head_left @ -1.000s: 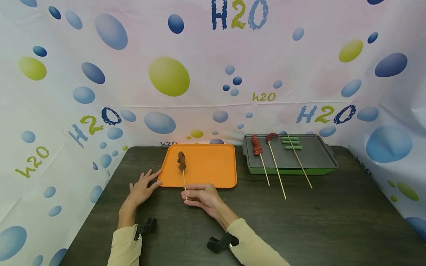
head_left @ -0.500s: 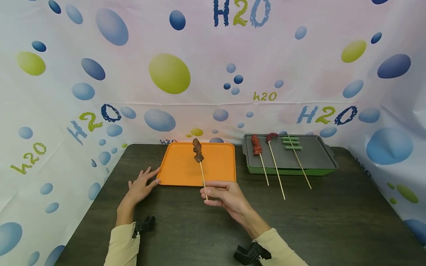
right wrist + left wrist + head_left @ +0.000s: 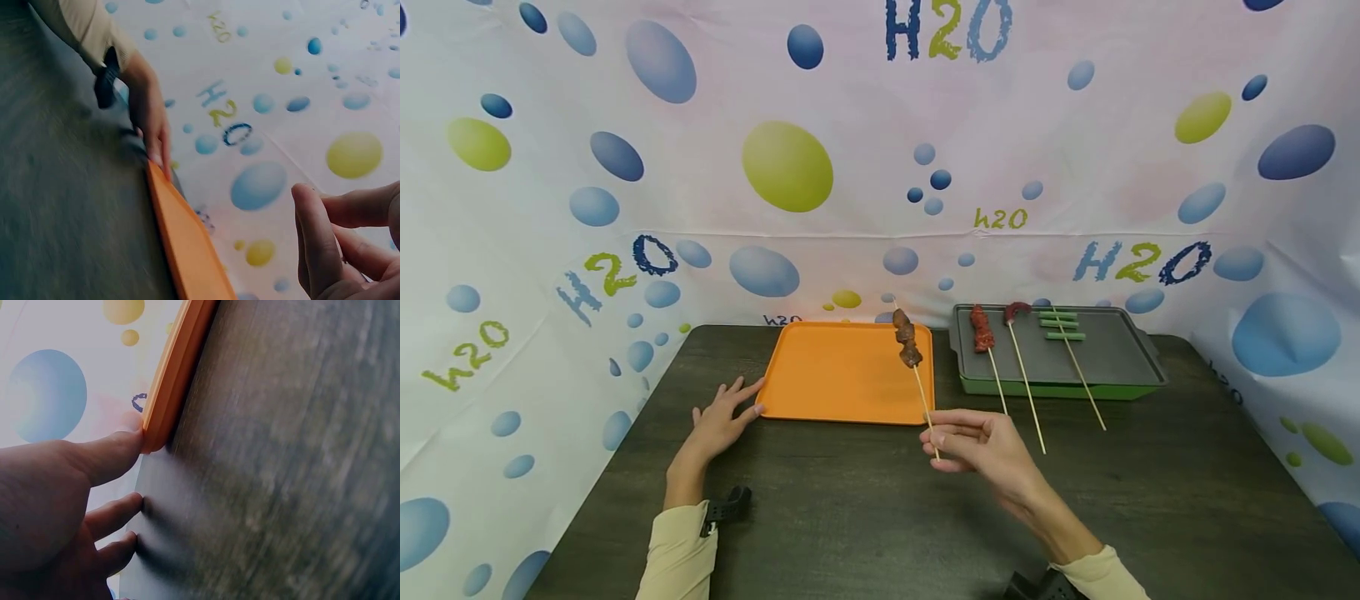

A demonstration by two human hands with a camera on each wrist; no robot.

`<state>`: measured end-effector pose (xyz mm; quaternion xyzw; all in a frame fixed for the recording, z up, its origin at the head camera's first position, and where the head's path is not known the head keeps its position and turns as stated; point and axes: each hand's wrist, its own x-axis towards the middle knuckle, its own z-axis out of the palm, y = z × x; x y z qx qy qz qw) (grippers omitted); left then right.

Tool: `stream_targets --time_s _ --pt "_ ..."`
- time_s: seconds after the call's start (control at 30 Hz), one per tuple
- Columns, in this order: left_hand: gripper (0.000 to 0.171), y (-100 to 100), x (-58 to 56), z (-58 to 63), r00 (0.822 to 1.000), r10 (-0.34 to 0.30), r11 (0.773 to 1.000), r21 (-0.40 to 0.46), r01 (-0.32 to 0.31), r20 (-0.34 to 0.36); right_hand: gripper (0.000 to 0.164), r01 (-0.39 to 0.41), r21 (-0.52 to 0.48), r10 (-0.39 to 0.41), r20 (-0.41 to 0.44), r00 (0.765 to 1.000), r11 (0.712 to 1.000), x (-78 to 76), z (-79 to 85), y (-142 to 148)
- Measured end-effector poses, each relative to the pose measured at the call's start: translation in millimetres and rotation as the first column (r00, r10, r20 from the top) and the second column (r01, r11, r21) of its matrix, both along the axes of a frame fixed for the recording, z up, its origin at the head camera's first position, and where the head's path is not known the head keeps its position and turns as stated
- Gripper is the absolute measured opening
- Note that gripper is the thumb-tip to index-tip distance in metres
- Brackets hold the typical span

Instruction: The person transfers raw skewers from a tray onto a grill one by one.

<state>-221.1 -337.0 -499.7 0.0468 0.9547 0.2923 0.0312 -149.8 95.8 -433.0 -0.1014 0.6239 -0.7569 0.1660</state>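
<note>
My right hand [image 3: 981, 450] pinches the lower end of a bamboo skewer threaded with brown meat chunks [image 3: 907, 338]. In the head view the meat overlaps the right end of the orange tray [image 3: 842, 375], its tip pointing up and slightly left. In the right wrist view the fingers [image 3: 319, 244] are bent together, and the skewer is hidden there. My left hand [image 3: 718, 429] rests at the tray's front left corner with fingers spread. The left wrist view shows its thumb [image 3: 112, 456] touching the tray's edge [image 3: 169, 394], the other fingertips on the table.
Right of the tray stands a green grill box with a grey top plate [image 3: 1105, 350]. On it lie a red meat skewer [image 3: 982, 329], a skewer with a curled dark red piece [image 3: 1017, 310] and one with green pieces [image 3: 1060, 323]. Their sticks overhang the front edge.
My right hand has carried the brown meat skewer up off the tray's left part and across to its right end. The left hand has stayed at the tray corner.
</note>
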Motion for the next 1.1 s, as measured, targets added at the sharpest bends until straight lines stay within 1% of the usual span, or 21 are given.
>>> stream_targets --time_s 0.13,0.27,0.37,0.5,0.8,0.97,1.1 --pt "0.060 0 0.1 0.1 1.000 -0.006 1.000 -0.001 0.006 0.000 0.050 0.023 0.054 -0.023 -0.018 1.000 0.998 -1.7 1.7 26" --pt "0.060 0 0.4 0.5 1.000 -0.003 1.000 0.003 0.003 -0.002 0.051 0.013 0.102 -0.008 -0.043 0.999 0.995 -9.5 1.8 48" --pt "0.060 1 0.1 0.8 1.000 -0.004 1.000 -0.001 0.004 -0.002 0.051 0.019 0.129 -0.011 -0.064 0.998 0.991 -14.9 2.9 63" --pt "0.061 2 0.6 0.7 1.000 -0.005 1.000 -0.005 0.005 0.004 0.050 0.061 0.141 -0.048 -0.094 0.994 0.988 -19.7 4.5 83" --pt "0.063 1 0.5 0.7 1.000 -0.007 1.000 -0.006 0.007 0.002 0.047 0.152 0.166 -0.126 -0.160 0.979 0.974 -25.0 8.9 131" --pt "0.062 -1 1.3 0.6 1.000 -0.004 1.000 0.004 0.004 -0.002 0.040 0.179 0.175 -0.151 -0.161 0.975 0.968 -29.0 6.3 157" --pt "0.063 0 1.9 1.1 1.000 -0.006 1.000 0.009 0.006 0.001 0.031 0.205 0.155 -0.185 -0.132 0.974 0.966 -31.6 1.9 177"
